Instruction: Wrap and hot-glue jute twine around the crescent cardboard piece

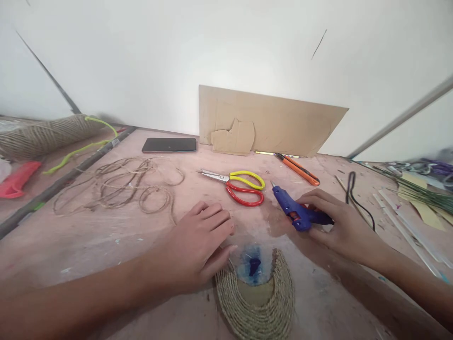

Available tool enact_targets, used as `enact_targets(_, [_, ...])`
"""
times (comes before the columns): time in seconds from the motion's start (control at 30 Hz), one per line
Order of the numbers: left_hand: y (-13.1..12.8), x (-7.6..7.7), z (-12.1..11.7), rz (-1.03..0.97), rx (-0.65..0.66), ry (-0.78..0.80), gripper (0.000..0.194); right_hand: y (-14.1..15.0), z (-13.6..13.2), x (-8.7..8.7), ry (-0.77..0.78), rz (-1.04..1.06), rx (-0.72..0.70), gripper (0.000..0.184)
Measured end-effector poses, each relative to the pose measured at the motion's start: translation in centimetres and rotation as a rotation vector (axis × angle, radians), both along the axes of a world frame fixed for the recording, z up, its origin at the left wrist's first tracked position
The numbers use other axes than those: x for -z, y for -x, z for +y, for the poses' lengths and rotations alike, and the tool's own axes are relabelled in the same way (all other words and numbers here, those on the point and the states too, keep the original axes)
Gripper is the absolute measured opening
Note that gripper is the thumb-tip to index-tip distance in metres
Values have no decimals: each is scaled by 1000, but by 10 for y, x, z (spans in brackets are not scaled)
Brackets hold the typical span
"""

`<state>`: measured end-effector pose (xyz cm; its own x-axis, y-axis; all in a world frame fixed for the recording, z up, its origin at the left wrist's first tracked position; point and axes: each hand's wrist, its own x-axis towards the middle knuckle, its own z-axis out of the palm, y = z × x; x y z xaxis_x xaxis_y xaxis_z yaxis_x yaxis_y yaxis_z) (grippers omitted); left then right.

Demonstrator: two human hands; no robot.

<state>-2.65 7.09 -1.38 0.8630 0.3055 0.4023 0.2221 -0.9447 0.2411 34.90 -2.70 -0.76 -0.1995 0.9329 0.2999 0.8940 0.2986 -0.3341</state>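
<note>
My right hand is closed round the handle of a blue glue gun that lies on the table with its nozzle pointing up and left. My left hand rests on the table with its fingers together, pressing on the left edge of a horseshoe-shaped piece wound with jute twine. In the middle of that piece is a blue-stained spot with a small dark blue blob. A loose tangle of jute twine lies to the left of my left hand.
Scissors with yellow and red handles lie behind my hands. An orange utility knife, a dark phone and cardboard sheets against the wall sit farther back. A twine spool is far left; green stems and strips far right.
</note>
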Motion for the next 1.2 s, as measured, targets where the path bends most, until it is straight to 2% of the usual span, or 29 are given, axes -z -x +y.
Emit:
enact_targets(0.13, [0, 0, 0, 2, 21, -5, 16, 28, -9, -1, -82, 57, -90, 39])
enact_targets(0.27, [-1, 1, -1, -11, 50, -32, 17, 47, -13, -3, -124, 69, -153, 42])
enact_targets(0.53, [-1, -1, -1, -20, 77, -54, 21, 62, -3, 1, -59, 57, -164, 63])
enact_targets(0.7, [-1, 0, -1, -18, 93, -59, 19, 60, 9, -3, 4, 13, -124, 54])
enact_targets(0.83, [-2, -1, 0, -10, 101, -57, 20, 27, -1, -12, -8, -119, -166, 62])
enact_targets(0.87, [-2, -1, 0, -8, 103, -56, 20, 13, -6, -14, -40, -151, -126, 58])
enact_targets(0.9, [-2, -1, 0, -5, 106, -54, 21, -3, -13, -17, -90, -179, -39, 46])
enact_targets(0.97, [-2, -2, 1, -2, 112, -52, 21, -38, -28, -22, -175, -244, 208, 15])
enact_targets(1.0, [-2, -1, 1, -2, 114, -51, 21, -56, -35, -24, -208, -279, 343, 14])
enact_targets(1.1, [-3, -1, 1, -4, 114, -49, 20, -107, -52, -29, -159, -365, 653, 33])
enact_targets(1.2, [-2, -1, 0, 3, 107, -51, 19, -149, -58, -23, -58, -357, 800, 57])
